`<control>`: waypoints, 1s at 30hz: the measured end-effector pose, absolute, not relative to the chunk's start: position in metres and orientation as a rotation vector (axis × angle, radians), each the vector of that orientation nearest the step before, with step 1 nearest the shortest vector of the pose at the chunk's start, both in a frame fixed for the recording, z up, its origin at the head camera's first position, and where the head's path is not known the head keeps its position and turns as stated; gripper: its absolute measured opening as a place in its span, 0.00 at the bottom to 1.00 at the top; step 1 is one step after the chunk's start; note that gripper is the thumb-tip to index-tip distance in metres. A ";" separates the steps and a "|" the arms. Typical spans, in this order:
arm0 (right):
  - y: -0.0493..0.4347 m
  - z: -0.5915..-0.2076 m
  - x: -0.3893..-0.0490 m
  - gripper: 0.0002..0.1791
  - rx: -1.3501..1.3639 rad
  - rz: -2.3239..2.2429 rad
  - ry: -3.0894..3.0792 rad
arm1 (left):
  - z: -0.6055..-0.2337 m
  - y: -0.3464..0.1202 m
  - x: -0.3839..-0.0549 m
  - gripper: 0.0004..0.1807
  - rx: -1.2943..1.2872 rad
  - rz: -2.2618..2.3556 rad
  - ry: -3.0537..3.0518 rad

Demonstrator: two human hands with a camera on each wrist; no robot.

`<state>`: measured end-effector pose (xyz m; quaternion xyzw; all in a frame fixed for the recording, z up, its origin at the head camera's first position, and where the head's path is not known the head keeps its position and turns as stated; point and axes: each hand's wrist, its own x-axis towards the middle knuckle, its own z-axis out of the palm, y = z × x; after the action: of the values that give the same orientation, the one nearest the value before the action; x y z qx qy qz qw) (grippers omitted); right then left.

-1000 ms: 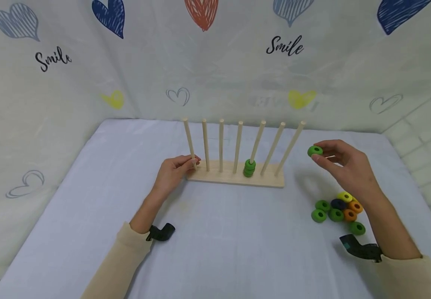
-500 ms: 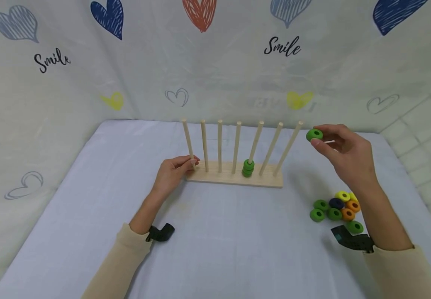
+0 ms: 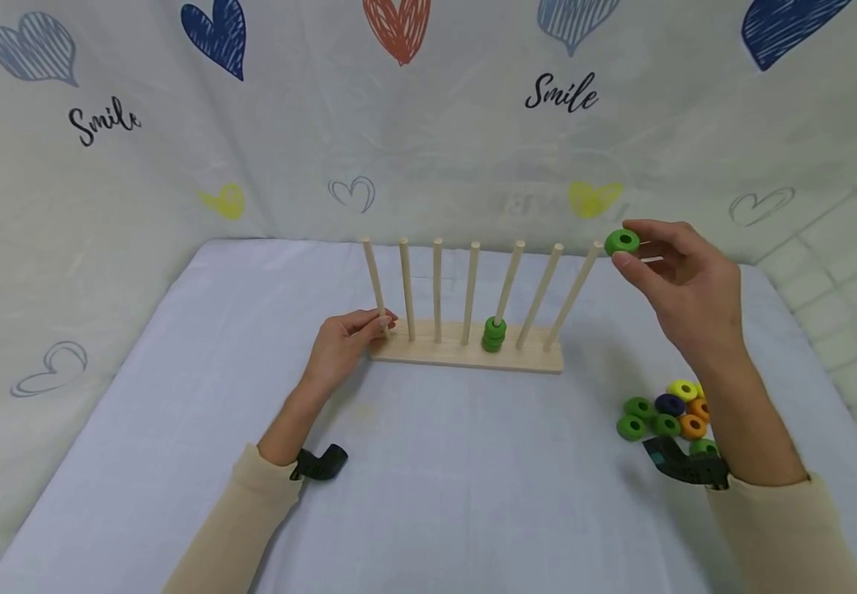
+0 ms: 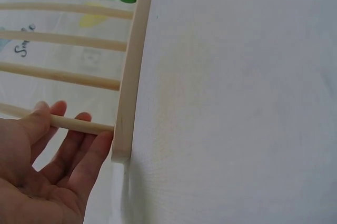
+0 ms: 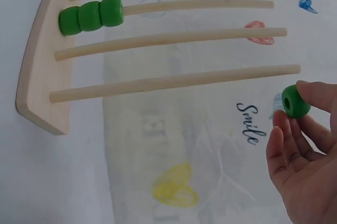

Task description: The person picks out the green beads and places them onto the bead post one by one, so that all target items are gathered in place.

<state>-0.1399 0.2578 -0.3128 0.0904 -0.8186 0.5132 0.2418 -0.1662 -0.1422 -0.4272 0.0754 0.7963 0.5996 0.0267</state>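
Observation:
A wooden peg rack (image 3: 465,355) with several upright pegs stands on the white-covered table. My left hand (image 3: 342,342) grips the leftmost peg (image 4: 79,124) low down, thumb and fingers around it near the base. Three green beads (image 5: 90,16) are stacked at the bottom of the third peg from the right. My right hand (image 3: 688,285) pinches one more green bead (image 3: 623,241) between thumb and fingers, hole showing. This bead is raised to the height of the rightmost peg's (image 5: 174,83) tip, just to its right and apart from it in the right wrist view.
Loose beads lie on the table at the right, below my right forearm: several green beads (image 3: 632,427), a dark blue bead (image 3: 670,404), orange beads (image 3: 692,426) and a yellow bead (image 3: 682,390). The forearm partly covers them. A printed cloth (image 3: 458,124) hangs behind the table.
My right hand has risen with the green bead, drawing slightly left toward the rightmost peg's tip. My left hand stays on the leftmost peg, and the rack has stayed in place.

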 end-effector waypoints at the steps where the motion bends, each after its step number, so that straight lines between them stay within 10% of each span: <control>1: 0.256 -0.311 -0.140 0.20 0.249 1.418 -2.225 | -0.427 -0.142 -0.166 0.15 0.234 1.850 2.463; 30: 0.223 -0.296 -0.150 0.17 0.500 1.613 -2.064 | -0.425 -0.140 -0.165 0.16 0.221 1.830 2.493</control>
<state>-0.1501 0.2231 -0.2956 0.1823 -0.7523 0.5877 0.2353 -0.1650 -0.1400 -0.4253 0.0713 0.8040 0.5900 0.0207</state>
